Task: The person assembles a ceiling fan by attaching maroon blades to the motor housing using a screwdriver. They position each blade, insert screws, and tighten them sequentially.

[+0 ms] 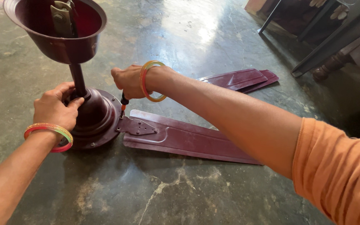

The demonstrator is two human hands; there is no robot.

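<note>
The ceiling fan motor housing (96,118) is lying on the green stone floor (167,33), with its down rod (78,79) rising straight up to the maroon canopy cup (57,29). One maroon fan blade (188,139) is joining the housing through a metal bracket (136,126), and its long axis is running away from the housing toward the person's right side. The right hand (129,81) is closing around a small screwdriver (123,102), whose tip is pointing down at the bracket edge next to the housing. The left hand (55,109) is gripping the top of the housing, on the side opposite to the blade. Two more blades (240,78) are lying well apart from the housing, beyond the attached blade.
</note>
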